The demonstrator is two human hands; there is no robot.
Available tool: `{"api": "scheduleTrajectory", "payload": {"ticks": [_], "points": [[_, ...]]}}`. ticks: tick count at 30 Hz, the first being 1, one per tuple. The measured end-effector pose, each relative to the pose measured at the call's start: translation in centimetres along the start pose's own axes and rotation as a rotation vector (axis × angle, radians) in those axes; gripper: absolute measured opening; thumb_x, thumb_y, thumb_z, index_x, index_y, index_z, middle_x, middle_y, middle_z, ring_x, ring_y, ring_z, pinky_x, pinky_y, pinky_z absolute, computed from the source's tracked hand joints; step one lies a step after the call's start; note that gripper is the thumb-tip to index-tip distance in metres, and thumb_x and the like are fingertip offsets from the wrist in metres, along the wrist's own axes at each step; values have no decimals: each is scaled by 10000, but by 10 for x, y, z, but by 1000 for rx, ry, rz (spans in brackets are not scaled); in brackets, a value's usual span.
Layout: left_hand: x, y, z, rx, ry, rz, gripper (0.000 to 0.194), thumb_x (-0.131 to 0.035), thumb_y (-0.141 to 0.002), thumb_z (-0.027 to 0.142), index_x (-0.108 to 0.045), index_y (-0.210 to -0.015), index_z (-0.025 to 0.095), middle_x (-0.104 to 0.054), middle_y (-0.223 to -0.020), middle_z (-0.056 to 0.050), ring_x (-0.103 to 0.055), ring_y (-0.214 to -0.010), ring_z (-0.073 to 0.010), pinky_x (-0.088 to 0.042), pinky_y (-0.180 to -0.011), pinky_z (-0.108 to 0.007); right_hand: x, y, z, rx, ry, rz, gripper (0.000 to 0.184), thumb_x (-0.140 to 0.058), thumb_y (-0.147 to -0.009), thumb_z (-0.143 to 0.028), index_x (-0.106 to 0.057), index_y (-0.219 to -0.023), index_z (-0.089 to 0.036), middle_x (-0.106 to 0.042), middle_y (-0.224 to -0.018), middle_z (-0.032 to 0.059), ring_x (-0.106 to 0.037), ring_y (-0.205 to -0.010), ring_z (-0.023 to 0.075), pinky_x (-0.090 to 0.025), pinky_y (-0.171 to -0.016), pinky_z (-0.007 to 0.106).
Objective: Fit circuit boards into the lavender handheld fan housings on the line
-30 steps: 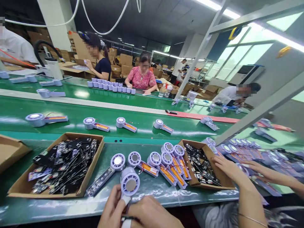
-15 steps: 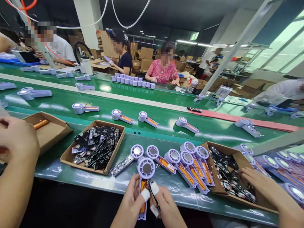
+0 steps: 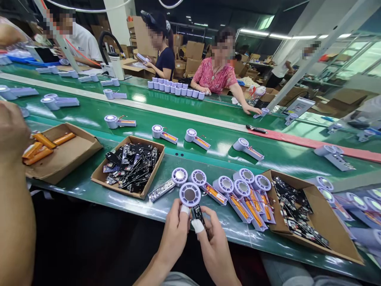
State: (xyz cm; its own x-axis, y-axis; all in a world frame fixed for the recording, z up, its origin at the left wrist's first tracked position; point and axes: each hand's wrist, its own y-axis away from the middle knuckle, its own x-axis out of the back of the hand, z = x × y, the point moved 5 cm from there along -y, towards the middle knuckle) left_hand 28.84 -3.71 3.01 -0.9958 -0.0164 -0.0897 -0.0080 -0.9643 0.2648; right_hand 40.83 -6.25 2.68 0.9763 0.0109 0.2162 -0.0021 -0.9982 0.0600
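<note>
Fan in hand: a lilac plastic handheld fan (image 3: 190, 194), its round head ringed with slots around a flat dark-grey disc, held up at the bench's near edge; its handle is mostly hidden.
Left hand: the left hand (image 3: 175, 227) grips the fan just below its head, thumb wrapped in white tape.
Right hand: the right hand (image 3: 216, 237) pinches a narrow black circuit board (image 3: 197, 213) between taped thumb and fingers, close under the fan head; whether board and fan touch, I cannot tell.
Bench: a glossy dark-green surface (image 3: 169, 210), with lilac fans (image 3: 241, 187) clustered beyond the hands, orange strips in their open handles.
Boxes: a shallow brown cardboard box (image 3: 155, 174) on the left and another cardboard box (image 3: 335, 220) on the right, both holding jumbled black boards.
</note>
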Motion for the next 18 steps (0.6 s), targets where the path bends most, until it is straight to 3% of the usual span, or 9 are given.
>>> {"api": "scheduleTrajectory", "payload": {"ticks": [2,3,7,11,14,18], "points": [[-1,-1,3,13,12,-16,192,-407,-966,367,-517,-901,225,-499,-721,49,-450,-617,-122,-399,-587,-230,3,4,2,77,115,45,443,-495,-962,-379,-478,-1354,-172,-637,-1238,126,-620,-1108,229,-513,-916,325],[-1,-2,4,34,35,-36,194,-405,-965,368,-519,-915,221,-511,-736,42,-461,-619,-122,-408,-592,-233,5,6,4,97,171,66,446,-489,-966,-356,-480,-1374,-178,-596,-1318,123,-582,-1189,237,-506,-948,328],[-5,1,8,123,181,-168,174,-438,-948,308,-523,-1066,213,-556,-849,17,-517,-709,-127,-448,-682,-236,9,7,6,142,288,132,462,-451,-982,-308,-456,-1425,-179,-611,-1320,108,-630,-1150,231,-596,-724,241],[-3,3,15,7,171,-198,222,-509,-937,257,-524,-1156,226,-580,-1012,-5,-522,-906,-132,-423,-897,-237,8,8,-4,365,381,145,466,-493,-964,-234,-459,-1428,-206,-618,-1315,73,-619,-1170,224,-564,-880,271],[-2,3,5,29,183,-172,226,-503,-951,340,-522,-1147,230,-562,-886,19,-498,-740,-108,-454,-752,-210,7,9,-6,444,421,163,468,-492,-966,-211,-451,-1431,-236,-626,-1306,49,-636,-1145,212,-552,-905,277],[0,0,-11,70,181,-55,218,-467,-949,413,-542,-1008,217,-458,-680,65,-395,-566,-93,-398,-545,-188,2,11,-2,495,430,171,457,-447,-987,-234,-430,-1444,-241,-621,-1312,51,-648,-1125,223,-567,-881,296]]}}
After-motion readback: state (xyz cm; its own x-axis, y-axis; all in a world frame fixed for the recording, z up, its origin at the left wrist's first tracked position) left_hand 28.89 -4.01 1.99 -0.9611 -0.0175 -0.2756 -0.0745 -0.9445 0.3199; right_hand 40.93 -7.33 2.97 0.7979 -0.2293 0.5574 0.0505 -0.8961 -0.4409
